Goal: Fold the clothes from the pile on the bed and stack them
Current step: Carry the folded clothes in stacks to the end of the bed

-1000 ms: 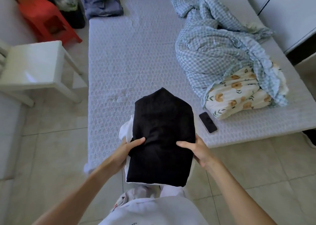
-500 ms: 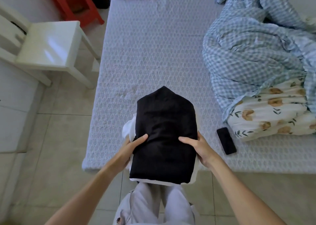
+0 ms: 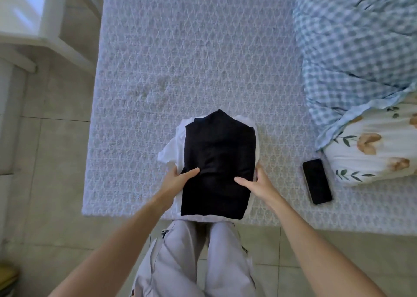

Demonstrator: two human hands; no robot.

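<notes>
No containers in view; the bed (image 3: 203,48) w/ its patterned white cover carries everything. Near the front edge sits the stack (image 3: 216,215): a folded black garment (image 3: 218,161) on top, folded white clothes (image 3: 173,143) under it, white showing at left, top & bottom edges. How many white pieces, can't tell.

Left hand (image 3: 174,180) grips the stack's left side, thumb laid on the black top, fingers tucked under/behind the white layer. Right hand (image 3: 257,184) grips the right side the same way, thumb on the black cloth, fingers round the edge. Both hands clamped on the stack.

Counts: 1 stack, 1 black garment, 2 hands, 1 phone (image 3: 317,180) lying screen-up on the bed, right of the stack, apart from it & just beside a floral pillow (image 3: 370,152). 1 blue checked quilt (image 3: 361,37) bunched at far right, over the pillow. 1 white chair (image 3: 33,19) on the floor, upper left.

Vs 0.5 s ago: stack has gone forward, now mostly over the bed instead of overhanging the edge; grip unchanged. Red stool & dark clothes at the bed's far end are out of view.
</notes>
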